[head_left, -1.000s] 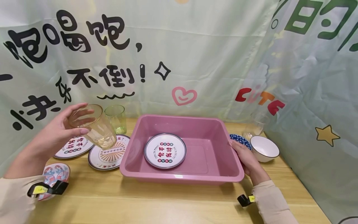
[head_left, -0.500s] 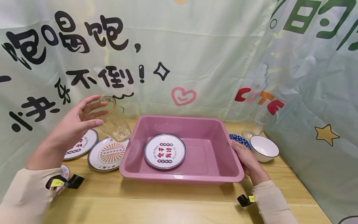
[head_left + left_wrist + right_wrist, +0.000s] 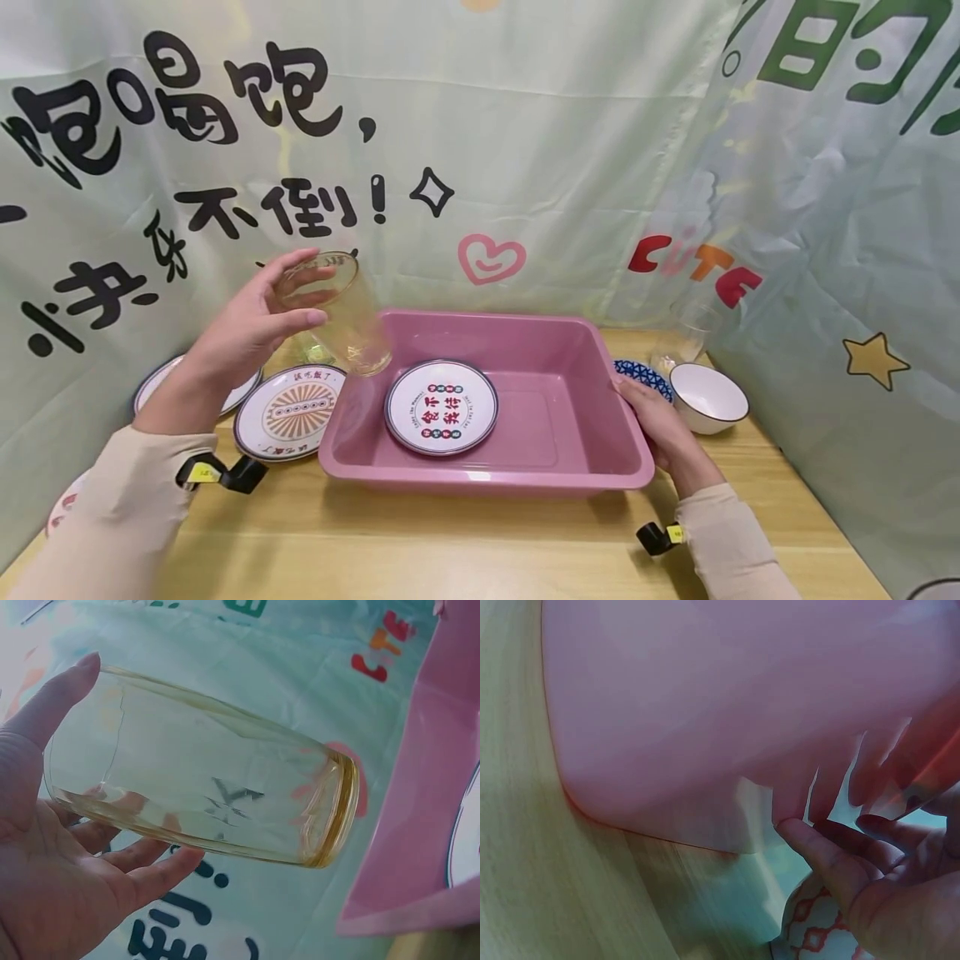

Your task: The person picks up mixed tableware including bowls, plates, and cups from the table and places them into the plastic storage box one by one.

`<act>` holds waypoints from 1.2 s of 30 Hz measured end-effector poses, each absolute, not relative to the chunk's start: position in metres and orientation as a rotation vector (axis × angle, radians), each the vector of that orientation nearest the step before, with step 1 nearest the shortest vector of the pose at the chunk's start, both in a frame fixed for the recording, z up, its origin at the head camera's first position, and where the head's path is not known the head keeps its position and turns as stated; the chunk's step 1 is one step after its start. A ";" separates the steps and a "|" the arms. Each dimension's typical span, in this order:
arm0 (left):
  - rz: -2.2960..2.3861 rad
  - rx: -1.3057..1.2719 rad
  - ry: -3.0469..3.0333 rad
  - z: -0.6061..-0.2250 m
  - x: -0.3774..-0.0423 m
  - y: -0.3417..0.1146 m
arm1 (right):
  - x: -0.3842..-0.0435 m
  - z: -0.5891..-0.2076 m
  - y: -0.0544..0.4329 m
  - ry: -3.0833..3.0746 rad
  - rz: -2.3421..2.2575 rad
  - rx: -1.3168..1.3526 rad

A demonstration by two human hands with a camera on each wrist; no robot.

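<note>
At lower far left, a reddish-patterned dish (image 3: 66,502), mostly hidden behind a beige sleeve (image 3: 138,508), exact shape impossible to make out. Higher up, a flat white plate (image 3: 153,386) with dark rim, partly covered by the forearm. Next, the left grip (image 3: 243,337), thumb and fingers curled around the mouth end of an amber glass (image 3: 352,325): smooth, transparent, thick-based, tilted, base over the pink basin's left edge in the head view, apart from it in the left wrist view. Below, an orange sunburst plate (image 3: 288,412), right edge hidden by the basin. Behind the amber glass, only a scrap of green glass (image 3: 315,352).

Centrally, on the wood-grained surface (image 3: 420,550), the pink basin (image 3: 540,479): glossy, rectangular, round-cornered. Inside, toward the left, a small round plate (image 3: 441,408) with red lettering. At right, the right grip (image 3: 663,421), holding the basin's rim, fingers against the outer wall.

Beyond, a blue-patterned plate (image 3: 645,379), half concealed; a clear glass (image 3: 693,325), faint against the creased cloth (image 3: 555,167); a white bowl (image 3: 709,396); in the corner, a dark-edged rim (image 3: 936,590), cut off.
</note>
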State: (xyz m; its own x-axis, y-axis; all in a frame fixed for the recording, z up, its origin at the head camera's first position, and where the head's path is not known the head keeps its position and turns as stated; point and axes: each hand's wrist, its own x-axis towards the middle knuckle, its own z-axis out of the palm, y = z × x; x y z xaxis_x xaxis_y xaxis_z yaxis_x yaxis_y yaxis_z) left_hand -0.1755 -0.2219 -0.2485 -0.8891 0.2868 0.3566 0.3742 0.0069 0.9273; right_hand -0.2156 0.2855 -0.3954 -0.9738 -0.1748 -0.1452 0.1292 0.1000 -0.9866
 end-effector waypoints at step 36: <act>-2.089 -0.592 -2.322 -0.254 -0.230 -0.136 | -0.230 -0.316 0.275 2.702 -1.271 -0.274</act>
State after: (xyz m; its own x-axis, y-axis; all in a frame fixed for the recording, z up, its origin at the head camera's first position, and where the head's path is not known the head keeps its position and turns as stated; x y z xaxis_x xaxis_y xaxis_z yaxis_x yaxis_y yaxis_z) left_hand -0.2304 -0.1362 -0.2540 -0.9299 0.2964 0.2178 0.2478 0.0672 0.9665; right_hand -0.2305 0.2748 -0.3163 -0.9732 -0.2243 -0.0509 -0.1038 0.6258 -0.7730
